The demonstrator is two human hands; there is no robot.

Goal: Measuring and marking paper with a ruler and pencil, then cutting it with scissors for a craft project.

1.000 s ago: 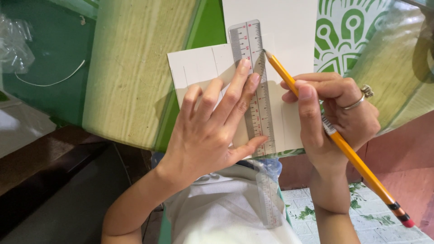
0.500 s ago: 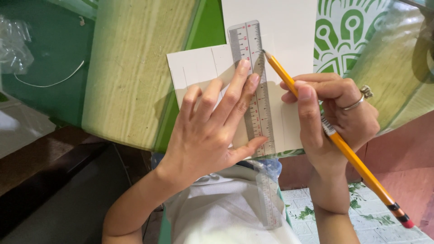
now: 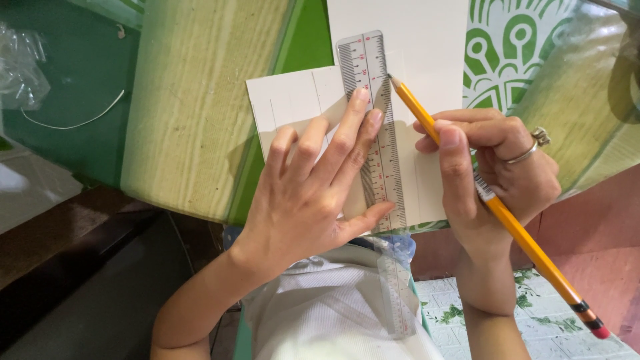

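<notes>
Nearest the camera, the left hand (image 3: 313, 200) lies spread flat with its fingers pressed down on a clear plastic ruler (image 3: 375, 127), pinning it to a small white card (image 3: 333, 133) — the hand is open, not gripping. The ruler's long axis runs straight away from the body, its near end hanging past the table edge over the lap. Just to its right, the right hand (image 3: 490, 177) is closed around a yellow pencil (image 3: 493, 207), which slants from the eraser end at lower right up to its tip at the ruler's far right edge, touching the card there. So the pencil hand sits beside the ruler's right edge and the line to follow runs back toward the body. Beyond lie a larger white sheet (image 3: 427, 47) and a green patterned surface (image 3: 520, 47). Against the earlier frames, nothing has visibly shifted — both hands, ruler and pencil tip keep the same places.
</notes>
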